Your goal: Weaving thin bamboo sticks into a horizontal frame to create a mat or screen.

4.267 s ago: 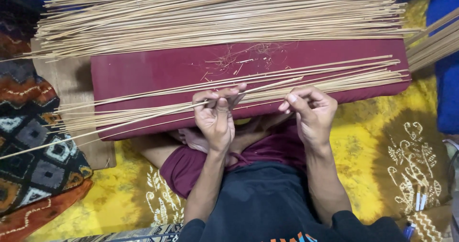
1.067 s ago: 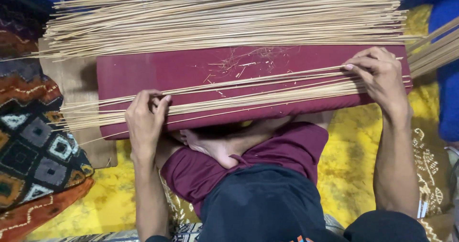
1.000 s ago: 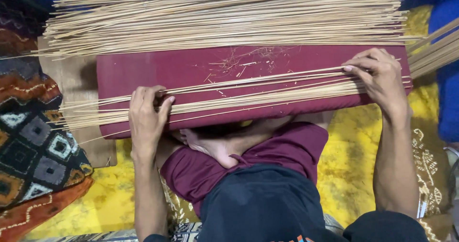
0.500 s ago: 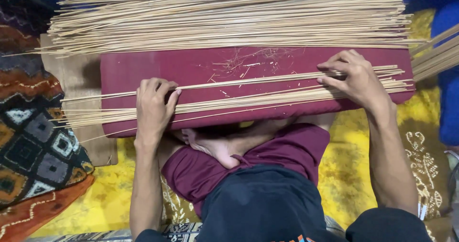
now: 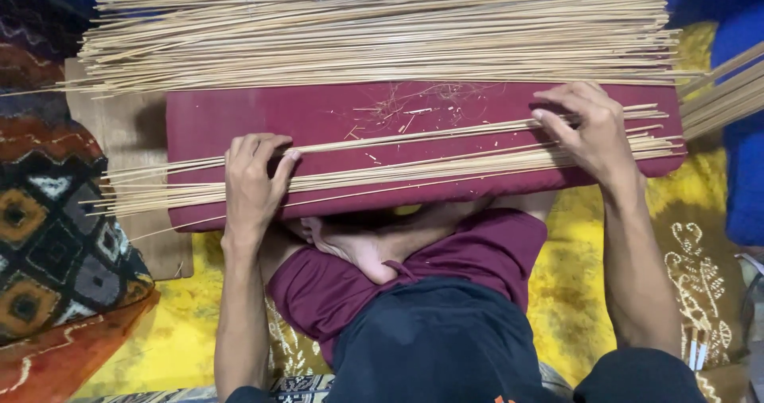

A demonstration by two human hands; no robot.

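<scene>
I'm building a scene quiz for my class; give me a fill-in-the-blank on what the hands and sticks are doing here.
1. Both hands press a row of thin sticks against a ____-coloured cushion.
2. The left hand and the right hand each lie palm ____.
3. A bigger pile of sticks lies on the cushion's ____ side.

Missing words: maroon; down; far

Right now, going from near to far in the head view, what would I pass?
Bare foot → left hand on the small bundle of thin sticks → bare maroon cushion top → big pile of sticks.
</scene>
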